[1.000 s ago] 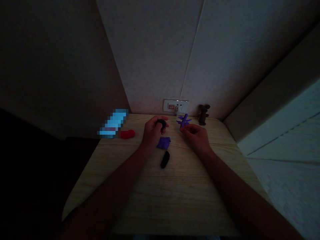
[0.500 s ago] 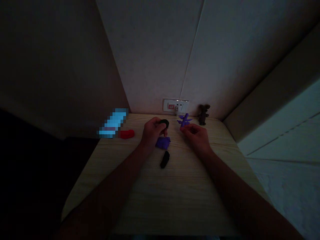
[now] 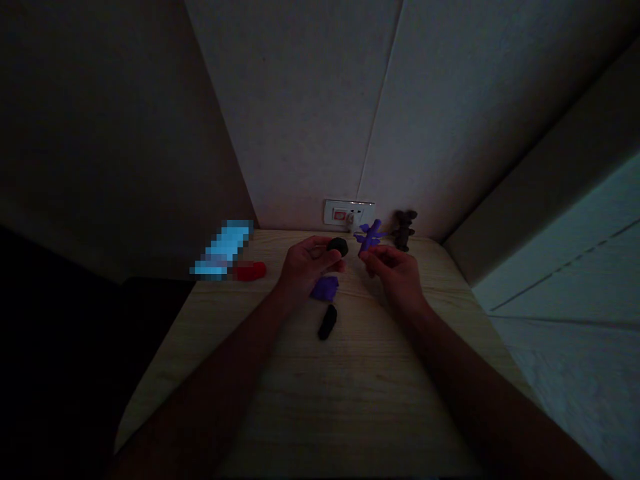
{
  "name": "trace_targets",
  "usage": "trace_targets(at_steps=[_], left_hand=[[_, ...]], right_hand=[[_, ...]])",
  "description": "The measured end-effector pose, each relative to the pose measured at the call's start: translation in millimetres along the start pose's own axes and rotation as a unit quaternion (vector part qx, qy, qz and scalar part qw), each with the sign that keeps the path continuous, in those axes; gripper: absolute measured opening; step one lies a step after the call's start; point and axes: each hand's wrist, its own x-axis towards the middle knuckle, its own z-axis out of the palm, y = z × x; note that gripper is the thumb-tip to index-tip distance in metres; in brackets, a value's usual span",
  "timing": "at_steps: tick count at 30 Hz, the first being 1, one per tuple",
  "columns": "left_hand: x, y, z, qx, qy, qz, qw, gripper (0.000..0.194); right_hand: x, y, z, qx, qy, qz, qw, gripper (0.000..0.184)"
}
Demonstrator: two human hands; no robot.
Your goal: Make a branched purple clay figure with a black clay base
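A round black lump [image 3: 339, 247], like modelling clay, is pinched between the thumb and fingers of my left hand [image 3: 304, 267]. My right hand [image 3: 397, 270] grips the lower end of a purple clay figure [image 3: 371, 235], a stem with thin pieces sticking out at its sides. The figure is tilted, its top leaning right. Below my left hand a flattened purple clay piece [image 3: 325, 289] lies on the wooden tabletop [image 3: 350, 393]. Nearer to me rests an elongated black piece [image 3: 327, 323]. Dim light hides fine detail.
A dark brown figure [image 3: 404, 231] stands at the back right, close to the wall. Behind my hands is a wall socket [image 3: 349, 213] with a plug in it. On the left lie a red piece [image 3: 251, 271] and a pixelated bright blue-white rectangle [image 3: 223, 248].
My left hand has turned and brought the round black lump a little to the right, closer to the purple figure. My right hand still holds the figure, nearly in the same place.
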Motion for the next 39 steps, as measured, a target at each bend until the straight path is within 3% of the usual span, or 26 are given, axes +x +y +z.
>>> trace_targets(at_steps=[3, 11, 17, 23, 30, 36, 39], left_hand=[[-1, 2, 0.4, -0.015, -0.021, 0.006, 1.0, 0.065], [-1, 1, 0.8, -0.064, -0.063, -0.001, 0.996, 0.058], [-2, 0, -2.7, -0.09, -0.084, -0.008, 0.992, 0.058], [-3, -1, -5.0, -0.116, -0.112, -0.018, 0.987, 0.056], [-5, 0, -3.3, -0.117, -0.103, -0.018, 0.988, 0.055], [-4, 0, -5.1, -0.1, -0.091, -0.008, 0.991, 0.058], [-2, 0, -6.1, -0.097, -0.078, 0.007, 0.992, 0.057]], right_hand=[[-1, -15, 2, 0.027, -0.004, -0.017, 0.999, 0.028], [7, -49, 14, 0.007, -0.041, -0.049, 0.998, 0.021], [18, -43, 28, -0.006, -0.036, -0.029, 0.999, 0.022], [19, -30, 29, 0.041, -0.106, 0.013, 0.993, 0.012], [19, -31, 26, 0.063, -0.156, 0.053, 0.984, 0.019], [17, -40, 20, -0.037, -0.184, 0.015, 0.982, 0.024], [13, -52, 13, -0.13, -0.136, -0.052, 0.981, 0.027]])
